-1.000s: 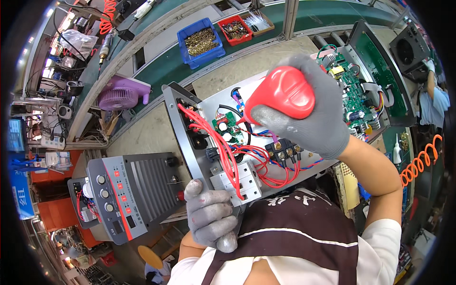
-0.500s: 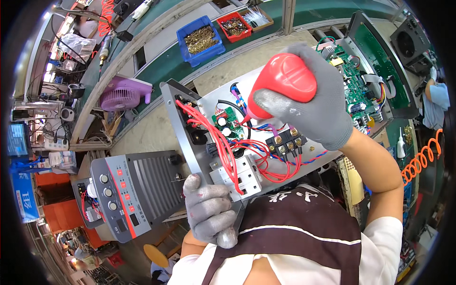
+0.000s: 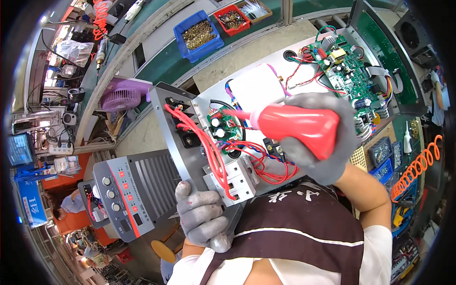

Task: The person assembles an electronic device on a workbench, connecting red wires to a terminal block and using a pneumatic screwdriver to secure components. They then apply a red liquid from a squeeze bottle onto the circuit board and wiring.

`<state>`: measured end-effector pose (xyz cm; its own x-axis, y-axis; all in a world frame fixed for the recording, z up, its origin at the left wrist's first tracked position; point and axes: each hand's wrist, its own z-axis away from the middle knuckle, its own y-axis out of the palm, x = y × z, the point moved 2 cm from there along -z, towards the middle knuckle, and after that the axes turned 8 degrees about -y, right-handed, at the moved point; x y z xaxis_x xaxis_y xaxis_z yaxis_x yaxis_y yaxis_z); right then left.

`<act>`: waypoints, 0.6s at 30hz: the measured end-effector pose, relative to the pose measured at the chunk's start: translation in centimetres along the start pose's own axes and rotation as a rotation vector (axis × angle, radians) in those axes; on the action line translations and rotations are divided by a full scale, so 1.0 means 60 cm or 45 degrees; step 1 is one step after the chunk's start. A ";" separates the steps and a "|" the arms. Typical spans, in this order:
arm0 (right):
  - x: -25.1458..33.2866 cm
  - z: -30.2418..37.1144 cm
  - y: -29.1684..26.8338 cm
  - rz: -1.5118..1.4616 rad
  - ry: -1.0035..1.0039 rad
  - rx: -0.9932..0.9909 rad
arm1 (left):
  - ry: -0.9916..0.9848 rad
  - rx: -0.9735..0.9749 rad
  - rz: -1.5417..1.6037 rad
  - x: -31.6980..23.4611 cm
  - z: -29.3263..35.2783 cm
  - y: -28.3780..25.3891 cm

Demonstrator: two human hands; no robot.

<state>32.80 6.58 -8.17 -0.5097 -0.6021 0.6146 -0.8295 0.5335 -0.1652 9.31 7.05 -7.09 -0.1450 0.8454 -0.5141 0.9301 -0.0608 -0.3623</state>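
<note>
My right hand point(image 3: 319, 167), in a grey glove, is closed round a red squeeze bottle point(image 3: 304, 124) lying nearly level in the air. Its thin nozzle points left, over the small green circuit board point(image 3: 219, 124) inside an opened metal chassis. My left hand point(image 3: 202, 217), gloved too, is curled round the near end of the grey front panel point(image 3: 164, 121). Beside it sits a white circuit breaker point(image 3: 232, 184) with thick red wires point(image 3: 209, 152) running to the panel. The bottle and right hand partly cover a black terminal block point(image 3: 272, 147).
A larger green circuit board point(image 3: 349, 71) fills the chassis's right end. Behind stand a blue bin point(image 3: 219, 43) of brass fasteners and a red bin point(image 3: 243, 30). A grey machine point(image 3: 154, 190) stands at left, a purple fan point(image 3: 122, 99) beyond. An orange coiled hose point(image 3: 413, 166) hangs at right.
The bottle has tipped from nozzle-down to nearly level, with my right hand lower and nearer. A white block in the chassis has come into view. My left hand stays on the panel.
</note>
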 end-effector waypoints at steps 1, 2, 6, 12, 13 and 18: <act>-0.003 0.006 -0.003 -0.097 0.001 -0.081 | 0.000 -0.028 0.011 0.000 0.000 0.003; -0.005 0.012 -0.004 -0.192 0.002 -0.163 | 0.000 -0.056 0.022 -0.001 0.001 0.005; -0.002 0.037 -0.030 -0.560 0.175 -0.188 | 0.031 -0.103 -0.005 0.000 0.007 0.004; 0.004 0.035 -0.042 -0.626 0.271 -0.012 | 0.050 -0.096 0.008 0.002 0.011 0.002; 0.002 0.028 -0.042 -0.584 0.199 0.082 | 0.057 -0.059 0.010 0.003 0.010 -0.001; 0.015 0.021 -0.036 -0.609 0.277 0.326 | -0.057 0.016 -0.040 -0.011 -0.004 -0.003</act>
<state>33.85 4.13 -8.26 -0.0284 -0.5904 0.8066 -0.9984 0.0556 0.0055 9.30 6.65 -6.47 -0.1896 0.8224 -0.5364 0.9205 -0.0412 -0.3885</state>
